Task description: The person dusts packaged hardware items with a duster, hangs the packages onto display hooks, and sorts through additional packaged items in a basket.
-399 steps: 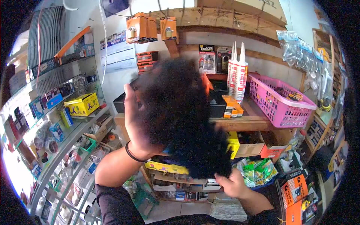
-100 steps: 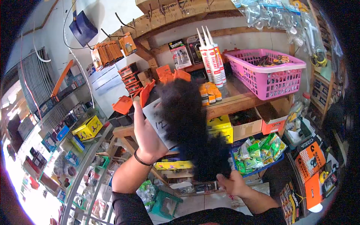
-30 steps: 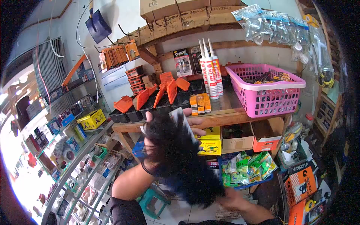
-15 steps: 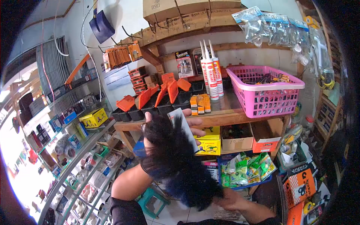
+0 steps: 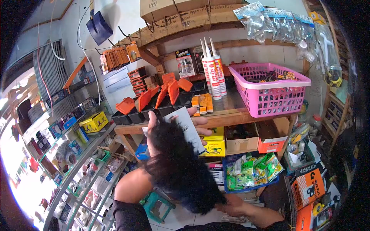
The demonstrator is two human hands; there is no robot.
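My left hand [image 5: 153, 133] is raised in front of the wooden shelf, palm toward me, holding a white printed booklet [image 5: 188, 129] between thumb and fingers. A black, fluffy feather duster [image 5: 177, 165] lies across that palm and covers part of the booklet. At the duster's lower end, my right hand [image 5: 230, 205] is closed around it; the handle itself is hidden. Behind my left fingers stand small orange boxes [image 5: 202, 104] and black bins with orange lids [image 5: 163, 96].
A pink basket [image 5: 269, 92] and white sealant tubes [image 5: 212, 75] stand on the shelf [image 5: 227, 120]. Below are cartons [image 5: 242, 144] and a blue basket of green packets [image 5: 252, 173]. Glass shelving [image 5: 83, 154] runs along the left, near a green stool [image 5: 158, 206].
The duster has shifted down off the upper part of the booklet, so more of its printed face shows. The view has moved slightly. Both hands keep their hold.
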